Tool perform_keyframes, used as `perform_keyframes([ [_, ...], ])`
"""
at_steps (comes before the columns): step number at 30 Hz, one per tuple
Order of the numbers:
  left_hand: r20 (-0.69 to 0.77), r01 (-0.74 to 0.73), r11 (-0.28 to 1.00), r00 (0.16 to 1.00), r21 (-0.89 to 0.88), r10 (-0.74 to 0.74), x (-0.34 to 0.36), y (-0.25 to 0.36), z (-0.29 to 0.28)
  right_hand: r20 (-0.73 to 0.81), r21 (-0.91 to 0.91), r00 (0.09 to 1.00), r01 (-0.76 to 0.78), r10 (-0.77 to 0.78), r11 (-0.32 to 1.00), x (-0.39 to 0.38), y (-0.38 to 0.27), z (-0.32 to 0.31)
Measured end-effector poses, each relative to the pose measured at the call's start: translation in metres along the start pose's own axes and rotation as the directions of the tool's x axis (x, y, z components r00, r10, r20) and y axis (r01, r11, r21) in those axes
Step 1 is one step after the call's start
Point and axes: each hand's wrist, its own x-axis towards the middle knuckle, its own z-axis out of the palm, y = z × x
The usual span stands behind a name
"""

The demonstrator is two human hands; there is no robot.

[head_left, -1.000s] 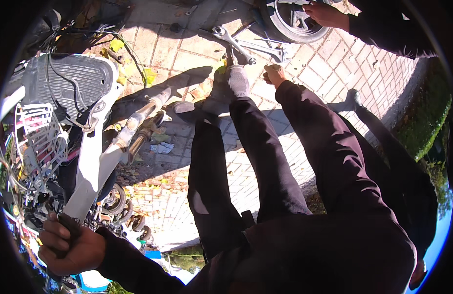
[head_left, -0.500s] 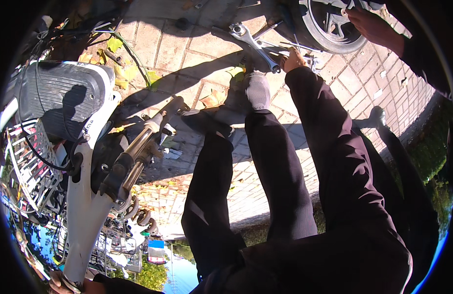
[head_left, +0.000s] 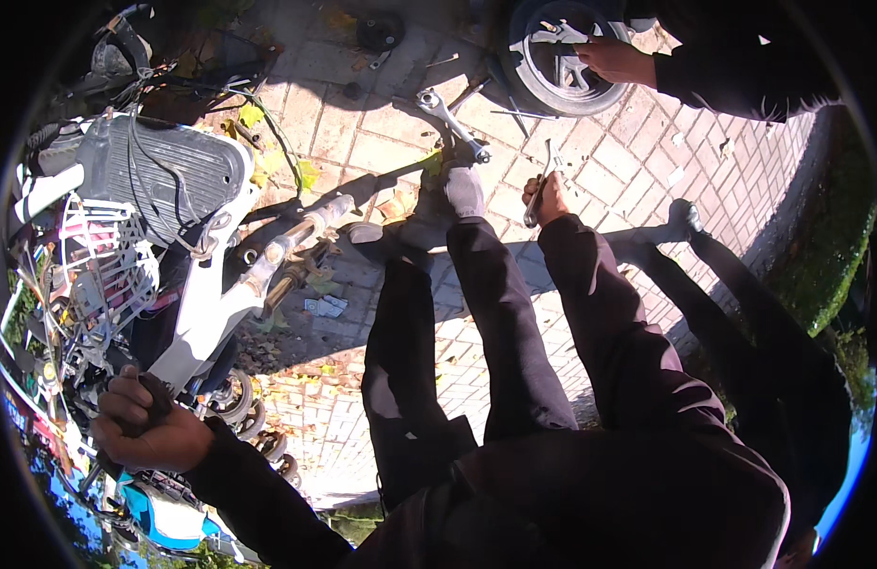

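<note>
My left hand (head_left: 145, 427) is shut around a dark handlebar grip of a stripped white scooter (head_left: 164, 256) at the lower left. My right hand (head_left: 548, 199) reaches forward over the paving and grips a metal spanner (head_left: 543, 180). My dark-trousered legs and grey shoes (head_left: 448, 204) stretch ahead between the two hands. A metal fork part (head_left: 453, 123) lies on the bricks just beyond my shoes. Another person's hand (head_left: 614, 62) rests on a scooter wheel (head_left: 562, 57) at the top.
The scooter's front suspension tube (head_left: 296, 237) sticks out toward my feet. Loose small tools and dry leaves (head_left: 306, 175) lie on the brick paving (head_left: 638, 180). A grass verge (head_left: 837, 256) runs along the right. Another person's legs (head_left: 742, 303) stand at right.
My right hand has pulled back from the fork part with the spanner in it. My left hand on the handlebar grip has come back into view at the lower left.
</note>
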Motion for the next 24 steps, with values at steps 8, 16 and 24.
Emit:
perform_keyframes([
  [8, 0.048, 0.007, 0.986, 0.999, -0.167, 0.001, -0.006, 0.004, 0.0, 0.496, -0.754, 0.852, 0.518, -0.167, 0.405, -0.297, -0.056, 0.081],
  [16, 0.043, 0.209, 0.964, 0.978, -0.166, -0.205, -0.007, -0.001, -0.005, 0.658, -0.727, 0.649, 0.416, 0.382, 0.546, -0.56, -0.095, 0.238],
  [24, 0.167, 0.112, 0.993, 0.98, -0.044, -0.104, -0.004, 0.0, -0.014, 0.8, -0.575, 0.385, 0.709, 0.46, 0.408, -0.682, -0.052, 0.36],
])
